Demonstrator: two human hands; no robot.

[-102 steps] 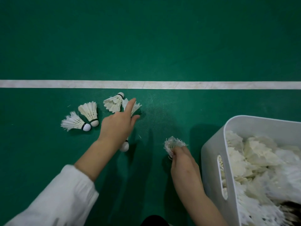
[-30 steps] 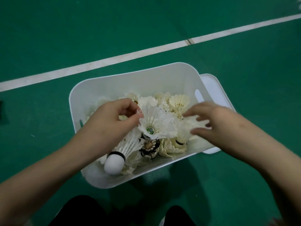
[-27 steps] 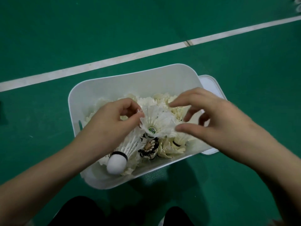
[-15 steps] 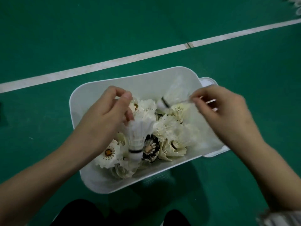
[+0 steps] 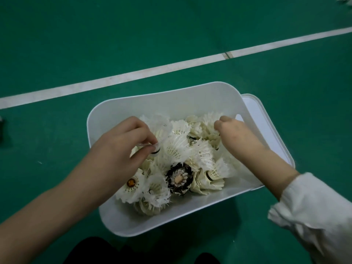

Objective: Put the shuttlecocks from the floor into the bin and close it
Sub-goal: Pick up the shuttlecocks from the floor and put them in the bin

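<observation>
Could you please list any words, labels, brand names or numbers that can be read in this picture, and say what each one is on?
No text can be read here.
Orange round sticker inside one shuttlecock in the bin: too small and blurred to read.
Bin, lid, white court line: no print visible.

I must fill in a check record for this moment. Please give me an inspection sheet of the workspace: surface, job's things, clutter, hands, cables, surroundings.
Surface: green court floor with a white line.
Job's things: white bin, open, shuttlecocks piled inside; lid on the floor under its right side.
Clutter: more shuttlecocks at the top right edge.
Hands: left hand pinches a shuttlecock cork; right hand curled among feathers, grip hidden.
Cables: nothing seen.
Surroundings: dark object at the left edge, unclear.
</observation>
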